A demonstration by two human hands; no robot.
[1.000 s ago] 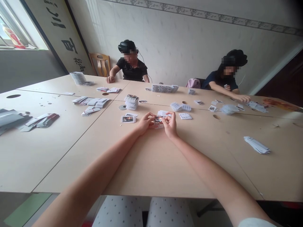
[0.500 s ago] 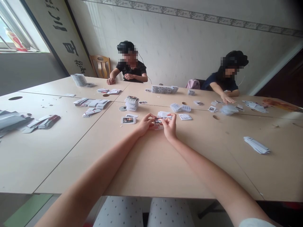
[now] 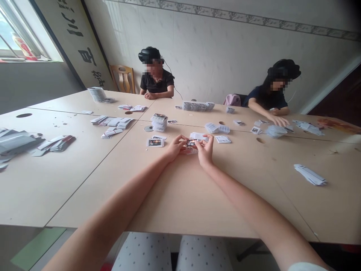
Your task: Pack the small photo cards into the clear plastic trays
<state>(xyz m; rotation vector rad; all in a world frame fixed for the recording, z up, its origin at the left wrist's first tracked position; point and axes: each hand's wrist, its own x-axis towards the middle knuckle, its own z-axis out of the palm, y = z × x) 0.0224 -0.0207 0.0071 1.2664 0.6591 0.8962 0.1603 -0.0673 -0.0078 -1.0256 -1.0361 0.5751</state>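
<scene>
My left hand [image 3: 177, 146] and my right hand [image 3: 205, 151] pinch a small dark picture card [image 3: 191, 142] between them, above the wooden table [image 3: 180, 195]. Below and behind the card lie white cards [image 3: 197, 135]. Left of my hands sit picture cards [image 3: 155, 142] with white borders, and behind these a stack of clear plastic cases [image 3: 159, 123] topped by a picture. To the right of my right hand lies a pile of white cards with a dark frame line [image 3: 223, 139].
Clear cases [image 3: 216, 128] lie beyond my right hand. Paper bundles [image 3: 113, 122] and a large paper pile [image 3: 19, 142] are on the left, a fanned stack [image 3: 310, 174] on the right. Two people sit across; one person's hand [image 3: 278, 120] reaches over plastic sleeves [image 3: 275, 131].
The view has shifted slightly. My hands still hold the card. The person at left has drawn an outstretched hand back in; the other person's hand has moved a little right.
</scene>
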